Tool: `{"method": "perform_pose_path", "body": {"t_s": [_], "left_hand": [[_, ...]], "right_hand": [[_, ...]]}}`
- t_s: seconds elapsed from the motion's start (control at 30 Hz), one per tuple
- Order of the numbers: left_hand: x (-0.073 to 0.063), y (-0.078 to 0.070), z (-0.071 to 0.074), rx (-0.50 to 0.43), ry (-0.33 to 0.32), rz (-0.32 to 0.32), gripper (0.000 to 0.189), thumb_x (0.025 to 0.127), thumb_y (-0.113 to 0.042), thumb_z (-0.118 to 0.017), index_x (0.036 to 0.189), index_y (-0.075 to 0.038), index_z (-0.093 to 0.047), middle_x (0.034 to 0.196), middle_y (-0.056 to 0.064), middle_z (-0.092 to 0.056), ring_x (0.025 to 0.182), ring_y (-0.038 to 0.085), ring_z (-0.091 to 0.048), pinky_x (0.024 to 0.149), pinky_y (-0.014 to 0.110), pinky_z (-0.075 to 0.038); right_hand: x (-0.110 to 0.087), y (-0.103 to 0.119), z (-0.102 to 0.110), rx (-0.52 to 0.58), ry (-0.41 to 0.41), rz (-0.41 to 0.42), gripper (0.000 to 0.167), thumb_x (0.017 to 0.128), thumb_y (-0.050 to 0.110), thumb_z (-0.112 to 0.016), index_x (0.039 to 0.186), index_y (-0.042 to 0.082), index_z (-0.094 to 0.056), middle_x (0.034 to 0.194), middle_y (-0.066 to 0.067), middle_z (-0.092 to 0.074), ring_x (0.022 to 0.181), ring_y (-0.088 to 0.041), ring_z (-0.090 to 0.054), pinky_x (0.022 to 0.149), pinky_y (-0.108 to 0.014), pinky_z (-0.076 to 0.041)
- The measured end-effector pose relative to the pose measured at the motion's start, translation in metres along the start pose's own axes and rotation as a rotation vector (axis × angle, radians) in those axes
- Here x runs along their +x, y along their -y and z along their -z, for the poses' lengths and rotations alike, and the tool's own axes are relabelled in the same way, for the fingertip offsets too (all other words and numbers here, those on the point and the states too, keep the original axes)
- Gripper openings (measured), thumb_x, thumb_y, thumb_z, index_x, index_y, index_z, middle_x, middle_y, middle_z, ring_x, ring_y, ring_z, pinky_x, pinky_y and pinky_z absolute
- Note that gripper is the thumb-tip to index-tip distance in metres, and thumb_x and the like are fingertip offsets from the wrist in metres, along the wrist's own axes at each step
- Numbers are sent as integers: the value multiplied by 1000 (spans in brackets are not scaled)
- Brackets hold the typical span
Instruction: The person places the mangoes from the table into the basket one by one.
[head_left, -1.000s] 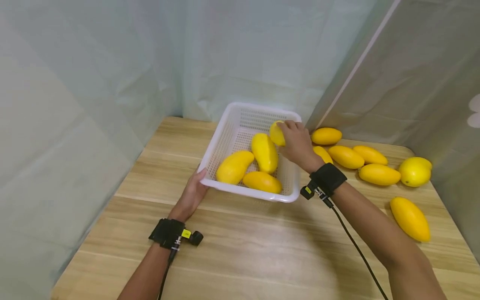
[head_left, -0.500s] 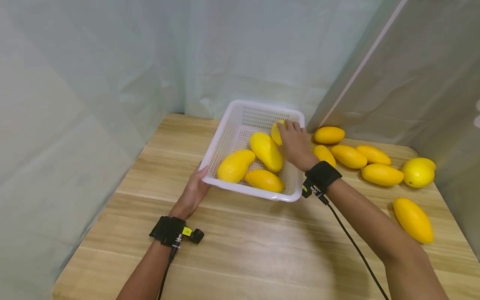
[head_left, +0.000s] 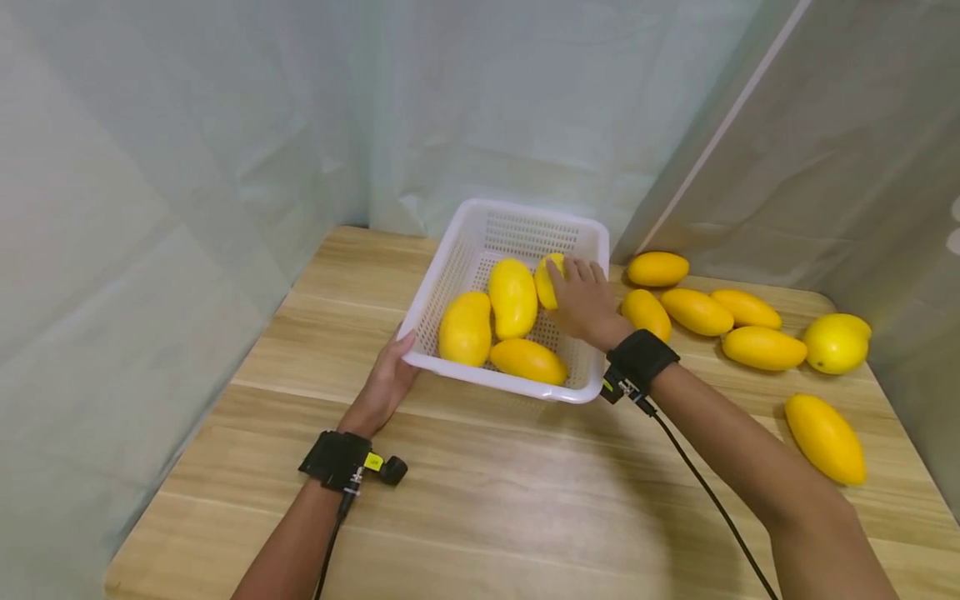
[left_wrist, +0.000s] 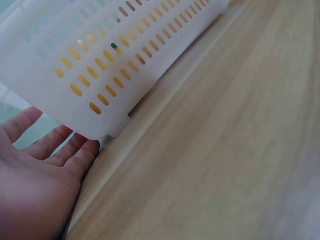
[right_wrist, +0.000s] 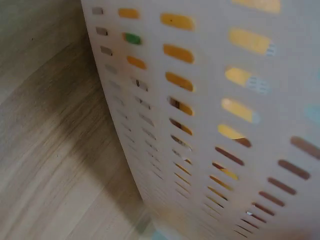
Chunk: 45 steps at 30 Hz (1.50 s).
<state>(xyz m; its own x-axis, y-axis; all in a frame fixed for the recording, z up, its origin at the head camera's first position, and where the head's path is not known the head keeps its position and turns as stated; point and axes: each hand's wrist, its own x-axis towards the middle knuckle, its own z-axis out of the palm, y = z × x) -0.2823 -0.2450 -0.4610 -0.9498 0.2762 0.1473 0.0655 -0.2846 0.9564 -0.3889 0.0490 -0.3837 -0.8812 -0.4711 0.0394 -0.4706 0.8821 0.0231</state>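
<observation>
A white plastic basket (head_left: pixel 487 380) with slotted walls sits on the wooden table. At its near left corner, my left hand (head_left: pixel 382 387) holds on, thumb over the rim; the left wrist view shows the fingers (left_wrist: pixel 47 142) against the outside of the corner. Inside the basket my right hand (head_left: pixel 587 302) grips a yellow mango (head_left: pixel 546 287) by the right wall and partly covers it. Beside that fruit lie a mango (head_left: pixel 513 297) in the middle, another mango (head_left: pixel 465 329) at the left and a smaller mango (head_left: pixel 528 361) along the near wall.
Right of the basket, several mangoes (head_left: pixel 697 312) lie loosely grouped. A rounder yellow fruit (head_left: pixel 835 343) stands at the group's right end, and a single mango (head_left: pixel 825 438) lies nearer. Pale curtains (head_left: pixel 525 100) hang behind the table. A cable (head_left: pixel 705 475) trails from the right wrist.
My right hand has drawn its mango slightly nearer along the right wall. The middle mango has shifted left and the left one has turned more lengthwise. My left hand stays at the corner.
</observation>
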Motion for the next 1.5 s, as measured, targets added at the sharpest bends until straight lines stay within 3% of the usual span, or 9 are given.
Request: {"method": "perform_pose_path", "body": {"t_s": [0.43, 0.73, 0.87, 1.27, 1.5], "left_hand": [[-3, 1, 7, 1, 15, 3, 53, 95, -41, -34, 144, -30, -18, 147, -5, -14, 130, 18, -16, 103, 40, -10], [-16, -1, 22, 4, 4, 11, 52, 96, -41, -30, 145, -31, -17, 147, -7, -12, 131, 16, -15, 103, 37, -10], [-15, -1, 26, 25, -6, 18, 51, 96, -42, -29, 144, -31, -18, 147, -7, -14, 131, 16, -16, 103, 37, -10], [-14, -2, 28, 34, -20, 15, 51, 95, -43, -29, 144, -33, -19, 147, -7, -14, 130, 18, -18, 103, 38, -12], [-13, -2, 27, 42, -12, 12, 51, 95, -44, -28, 144, -33, -18, 147, -7, -14, 130, 19, -17, 103, 38, -10]], "right_hand": [[-11, 11, -2, 15, -87, -9, 77, 81, 38, -65, 136, -5, -31, 134, -28, -31, 122, -41, -25, 99, -52, -12], [0, 33, -3, -41, 6, -62, 84, 82, 51, -58, 136, -7, -30, 133, -25, -37, 126, -37, -20, 101, -49, -1], [2, 35, -2, -44, 12, -71, 85, 82, 52, -57, 137, -6, -30, 137, -25, -31, 128, -37, -16, 101, -49, 1], [-9, 31, 1, 52, -142, -47, 72, 85, 51, -53, 134, 0, -40, 140, -21, -26, 129, -36, -13, 102, -48, -7], [-22, 33, 6, 171, -157, -59, 70, 86, 50, -52, 135, 2, -39, 142, -19, -24, 130, -34, -11, 102, -48, -5]]}}
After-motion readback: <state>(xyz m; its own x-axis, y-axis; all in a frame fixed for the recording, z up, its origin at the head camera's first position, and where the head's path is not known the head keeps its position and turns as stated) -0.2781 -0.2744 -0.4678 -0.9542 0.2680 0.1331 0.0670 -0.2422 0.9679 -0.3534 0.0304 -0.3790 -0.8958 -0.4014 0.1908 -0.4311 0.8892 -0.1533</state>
